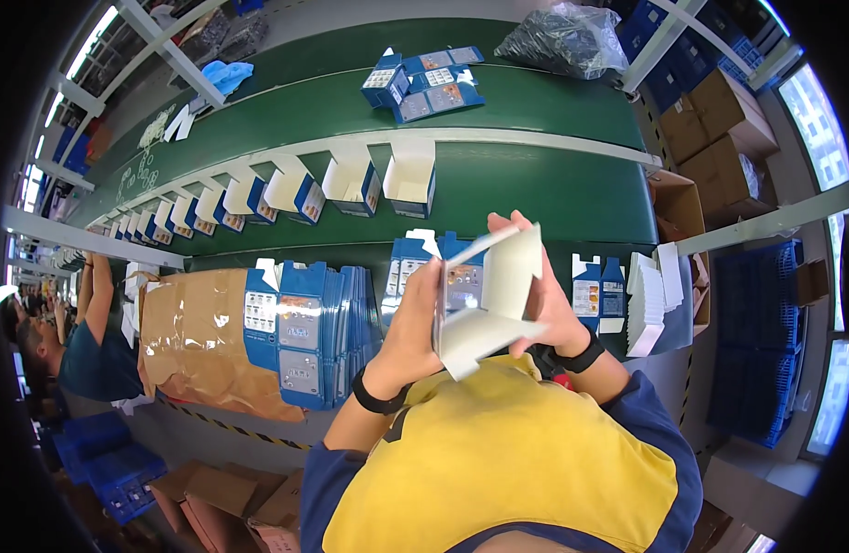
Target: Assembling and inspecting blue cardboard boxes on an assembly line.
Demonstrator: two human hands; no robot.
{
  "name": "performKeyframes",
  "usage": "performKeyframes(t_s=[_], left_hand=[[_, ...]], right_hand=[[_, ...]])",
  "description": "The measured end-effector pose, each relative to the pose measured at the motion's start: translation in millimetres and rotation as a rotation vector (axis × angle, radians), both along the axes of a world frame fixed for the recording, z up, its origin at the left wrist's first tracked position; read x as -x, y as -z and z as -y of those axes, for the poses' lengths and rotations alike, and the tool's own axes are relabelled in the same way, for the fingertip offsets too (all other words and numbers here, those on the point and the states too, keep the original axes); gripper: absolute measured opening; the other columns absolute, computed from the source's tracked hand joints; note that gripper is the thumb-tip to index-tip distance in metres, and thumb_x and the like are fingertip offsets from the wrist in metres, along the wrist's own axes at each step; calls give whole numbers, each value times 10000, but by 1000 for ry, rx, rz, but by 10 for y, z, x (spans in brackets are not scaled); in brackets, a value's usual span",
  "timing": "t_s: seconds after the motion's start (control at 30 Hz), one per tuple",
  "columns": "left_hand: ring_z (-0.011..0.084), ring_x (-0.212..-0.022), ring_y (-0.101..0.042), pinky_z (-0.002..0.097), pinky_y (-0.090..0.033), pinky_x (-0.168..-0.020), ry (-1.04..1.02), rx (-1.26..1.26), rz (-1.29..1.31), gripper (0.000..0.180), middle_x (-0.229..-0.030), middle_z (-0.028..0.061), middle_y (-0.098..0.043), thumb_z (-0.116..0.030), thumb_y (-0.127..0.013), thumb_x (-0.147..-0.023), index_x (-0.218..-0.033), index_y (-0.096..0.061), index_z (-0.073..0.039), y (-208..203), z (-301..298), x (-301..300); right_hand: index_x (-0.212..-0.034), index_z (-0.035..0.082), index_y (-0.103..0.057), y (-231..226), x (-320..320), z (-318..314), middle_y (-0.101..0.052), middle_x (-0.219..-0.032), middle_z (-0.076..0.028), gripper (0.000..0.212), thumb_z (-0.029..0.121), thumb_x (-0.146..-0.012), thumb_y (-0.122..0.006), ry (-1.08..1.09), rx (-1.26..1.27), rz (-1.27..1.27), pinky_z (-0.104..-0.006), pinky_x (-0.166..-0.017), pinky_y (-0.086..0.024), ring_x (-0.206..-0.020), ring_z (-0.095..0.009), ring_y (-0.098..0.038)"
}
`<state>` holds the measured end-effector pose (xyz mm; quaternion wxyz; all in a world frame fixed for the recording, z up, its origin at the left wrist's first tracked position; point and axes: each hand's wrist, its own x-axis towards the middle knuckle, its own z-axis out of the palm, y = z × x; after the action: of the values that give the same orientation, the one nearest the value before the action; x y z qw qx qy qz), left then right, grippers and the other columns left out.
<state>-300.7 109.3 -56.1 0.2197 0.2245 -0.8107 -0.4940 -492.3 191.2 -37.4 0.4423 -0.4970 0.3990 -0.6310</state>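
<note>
Between my two hands is a small cardboard box, its white inside facing up and its flaps spread. My left hand grips its left wall. My right hand is wrapped round its right side, with some fingertips showing past the far edge. Just beyond the left hand, flat blue printed cartons lie on the bench, partly hidden by the box. To the right of my right hand are another flat blue carton and a stack of folded white card pieces.
A row of open blue boxes stands along the green conveyor. At left are stacked flat cartons and a brown paper-wrapped bundle. Blue cartons and a plastic bag lie farther back. A co-worker is at far left.
</note>
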Motion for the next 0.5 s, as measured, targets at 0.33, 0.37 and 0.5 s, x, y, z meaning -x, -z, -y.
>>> performKeyframes(t_s=[0.33,0.37,0.5], left_hand=[[400,-1157,-422,571,-275,-1030,-98,493,-350,1129,-1278,208,-345,-61,-787,-582,-1444,-63,-141,-158,69,192],[399,-1159,-420,566,-281,-1030,-108,466,-342,1138,-1272,211,-349,-53,-788,-575,-1444,-59,-140,-147,61,190],[413,-1138,-437,560,-310,-1012,-90,456,-344,1102,-1287,225,-335,-52,-789,-572,-1434,-117,-194,-158,64,187]], right_hand=[[-1398,60,-263,-304,47,-48,-270,-1450,-145,1173,305,-444,-900,-140,82,32,-378,-1092,-184,-1367,-258,-213],[-1384,58,-288,-358,-18,-81,-296,-1438,-146,1119,297,-472,-890,-142,74,152,-377,-1089,-193,-1363,-257,-225],[-1367,52,-322,-342,30,-107,-333,-1420,-148,954,278,-594,-833,-62,-17,168,-373,-1083,-207,-1353,-250,-248]])
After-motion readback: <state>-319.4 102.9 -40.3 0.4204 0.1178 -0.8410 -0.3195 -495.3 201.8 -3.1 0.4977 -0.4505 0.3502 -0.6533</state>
